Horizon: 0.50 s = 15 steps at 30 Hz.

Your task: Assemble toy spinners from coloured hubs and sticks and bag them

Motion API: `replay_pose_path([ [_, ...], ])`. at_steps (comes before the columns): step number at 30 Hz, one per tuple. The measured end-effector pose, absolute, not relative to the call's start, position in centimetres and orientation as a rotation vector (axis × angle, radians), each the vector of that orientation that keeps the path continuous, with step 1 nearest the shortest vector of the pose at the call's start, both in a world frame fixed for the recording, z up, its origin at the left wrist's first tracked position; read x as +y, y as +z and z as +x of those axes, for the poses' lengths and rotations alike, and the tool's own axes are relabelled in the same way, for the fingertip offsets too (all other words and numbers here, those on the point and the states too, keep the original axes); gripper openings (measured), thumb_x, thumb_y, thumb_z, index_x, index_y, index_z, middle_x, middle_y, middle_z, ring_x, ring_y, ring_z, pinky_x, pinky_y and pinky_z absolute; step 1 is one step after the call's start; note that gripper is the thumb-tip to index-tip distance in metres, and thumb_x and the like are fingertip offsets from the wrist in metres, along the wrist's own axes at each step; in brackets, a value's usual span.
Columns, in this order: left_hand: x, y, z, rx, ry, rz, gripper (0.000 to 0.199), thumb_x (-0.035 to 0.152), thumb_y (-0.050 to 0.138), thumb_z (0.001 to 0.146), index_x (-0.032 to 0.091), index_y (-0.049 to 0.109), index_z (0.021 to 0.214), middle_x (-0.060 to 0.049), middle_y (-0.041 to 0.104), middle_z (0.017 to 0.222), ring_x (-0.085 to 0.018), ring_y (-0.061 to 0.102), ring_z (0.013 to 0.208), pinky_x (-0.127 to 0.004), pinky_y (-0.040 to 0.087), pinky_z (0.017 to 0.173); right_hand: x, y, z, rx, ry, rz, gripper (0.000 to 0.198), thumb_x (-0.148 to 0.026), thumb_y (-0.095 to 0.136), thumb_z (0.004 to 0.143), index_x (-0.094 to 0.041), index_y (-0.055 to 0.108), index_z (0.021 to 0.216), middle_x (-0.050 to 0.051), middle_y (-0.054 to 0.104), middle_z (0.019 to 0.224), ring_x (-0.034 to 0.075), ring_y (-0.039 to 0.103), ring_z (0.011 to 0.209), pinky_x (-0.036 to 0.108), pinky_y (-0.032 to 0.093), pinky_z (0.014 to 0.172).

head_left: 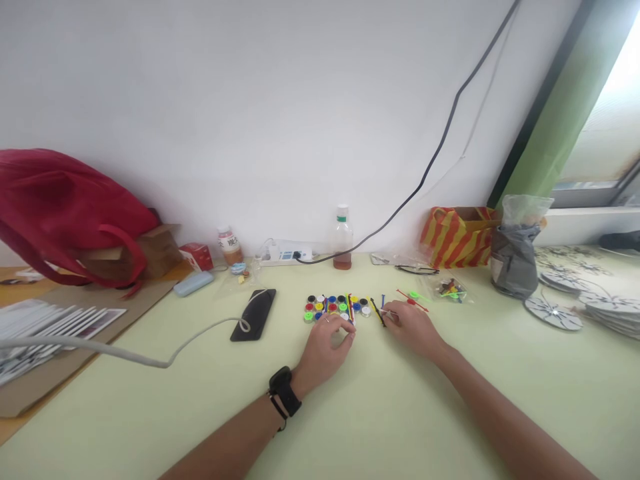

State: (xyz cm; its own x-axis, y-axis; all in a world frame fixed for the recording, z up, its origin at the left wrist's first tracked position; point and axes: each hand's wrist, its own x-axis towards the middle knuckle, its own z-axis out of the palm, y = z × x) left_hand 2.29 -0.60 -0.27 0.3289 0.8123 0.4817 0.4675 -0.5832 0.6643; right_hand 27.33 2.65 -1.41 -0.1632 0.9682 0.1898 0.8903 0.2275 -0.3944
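Observation:
My left hand [326, 350], wearing a black watch, is curled with thumb and index finger together at the near edge of several small coloured discs [320, 307]. Thin coloured plastic sticks [351, 307] lie upon the discs beside its fingertips; what the pinch holds, if anything, is too small to make out. To the right, my right hand [413, 328] rests low over the table with its fingers closed on what looks like a thin white stick [386, 311]. By those fingers lie a black-and-yellow stick [377, 310] and a blue stick [383, 300]. Red sticks [411, 301] lie just beyond that hand.
A black phone [254, 315] with a grey cable lies left on the pale green table [220, 413]. Behind are a bottle [343, 243], a power strip [287, 252] and a striped bag [457, 237]. A plastic bag of small parts [450, 289] and patterned discs [553, 312] are rightward.

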Motion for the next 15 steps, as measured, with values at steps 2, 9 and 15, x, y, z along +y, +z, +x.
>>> replay_pose_path([
  [2,-0.58,-0.21,2.32,1.127,1.149,2.193,0.015,0.012,0.062,0.089,0.025,0.069,0.087,-0.002,0.073,0.091,-0.023,0.063,0.091,-0.041,0.047,0.093,2.75,-1.56,27.43,-2.113,0.268,-1.715,0.023,-0.018,0.055,0.090,-0.025,0.070,0.106,0.002,0.074,0.093,0.019,0.065,0.087,0.027,0.034,0.068],
  [9,-0.57,-0.14,2.31,1.120,1.141,2.191,0.015,0.012,0.062,0.088,0.024,0.069,0.087,-0.002,0.073,0.092,-0.023,0.064,0.092,-0.041,0.048,0.093,2.98,-1.92,27.90,-2.113,0.259,-1.698,0.016,-0.022,0.054,0.093,-0.023,0.069,0.097,0.002,0.075,0.094,0.019,0.066,0.085,0.027,0.036,0.069],
  [15,-0.61,-0.16,2.30,1.122,1.141,2.197,0.015,0.011,0.061,0.089,0.024,0.069,0.087,-0.003,0.073,0.092,-0.023,0.064,0.093,-0.041,0.048,0.093,3.05,-1.62,27.92,-2.106,0.293,-1.698,0.017,-0.016,0.052,0.091,-0.023,0.068,0.095,0.002,0.075,0.094,0.019,0.066,0.087,0.026,0.035,0.068],
])
